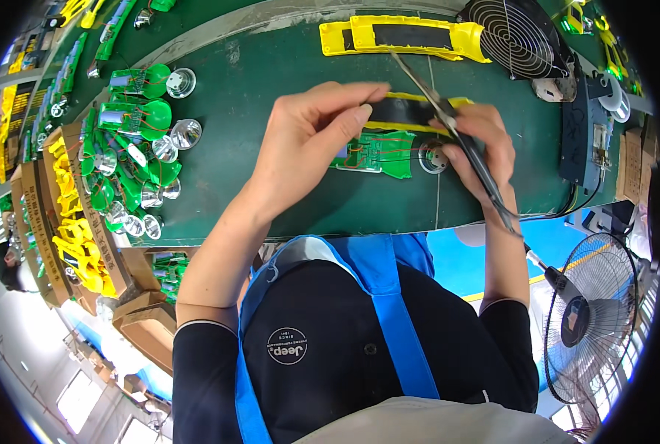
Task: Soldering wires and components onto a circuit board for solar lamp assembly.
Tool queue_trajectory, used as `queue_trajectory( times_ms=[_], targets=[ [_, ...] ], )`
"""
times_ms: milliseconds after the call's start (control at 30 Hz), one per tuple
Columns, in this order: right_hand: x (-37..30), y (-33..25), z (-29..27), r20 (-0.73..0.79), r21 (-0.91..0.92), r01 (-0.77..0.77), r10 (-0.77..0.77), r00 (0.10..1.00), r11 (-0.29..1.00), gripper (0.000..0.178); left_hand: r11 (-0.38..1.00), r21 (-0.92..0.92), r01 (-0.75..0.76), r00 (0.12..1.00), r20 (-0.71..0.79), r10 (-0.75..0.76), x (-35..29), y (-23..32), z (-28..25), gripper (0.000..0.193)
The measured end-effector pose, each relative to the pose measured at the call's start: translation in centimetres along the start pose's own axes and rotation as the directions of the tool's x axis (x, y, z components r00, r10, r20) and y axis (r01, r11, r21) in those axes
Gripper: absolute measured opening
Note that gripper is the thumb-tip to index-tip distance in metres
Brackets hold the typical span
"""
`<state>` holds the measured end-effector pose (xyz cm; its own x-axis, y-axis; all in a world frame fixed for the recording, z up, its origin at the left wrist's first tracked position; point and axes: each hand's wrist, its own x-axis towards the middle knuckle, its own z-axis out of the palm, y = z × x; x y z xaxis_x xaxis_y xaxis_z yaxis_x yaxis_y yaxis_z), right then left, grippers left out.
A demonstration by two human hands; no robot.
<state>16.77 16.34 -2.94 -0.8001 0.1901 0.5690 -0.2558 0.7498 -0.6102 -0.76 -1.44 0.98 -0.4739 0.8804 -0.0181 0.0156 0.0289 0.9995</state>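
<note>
While the left hand [311,129] pinches a yellow flashlight shell [411,111] and the right hand [478,144] grips a soldering iron [456,129] over a green board half [378,152], many green halves [134,118] wait at the bench's left edge.

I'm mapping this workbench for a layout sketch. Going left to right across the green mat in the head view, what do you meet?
Pile of green housings with silver reflectors → left hand → green circuit part → right hand holding a soldering iron → round black fan grille.
</note>
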Motion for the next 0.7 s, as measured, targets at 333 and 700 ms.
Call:
queue_trajectory(
  times_ms=[333,700],
  targets=[
    [-0.4,-1.6,-3.3,-0.097,0.638,-0.490,0.693,0.714,0.594,0.026,0.836,0.532,-0.133,0.984,0.172,0.047,2.1,0.5,-2.6,0.004],
    [2.0,-1.4,-1.4,0.176,0.517,-0.746,0.801,0.572,0.420,0.019,0.369,0.752,-0.547,0.826,0.557,0.089,5.1,0.5,-2.6,0.005]
  ],
)
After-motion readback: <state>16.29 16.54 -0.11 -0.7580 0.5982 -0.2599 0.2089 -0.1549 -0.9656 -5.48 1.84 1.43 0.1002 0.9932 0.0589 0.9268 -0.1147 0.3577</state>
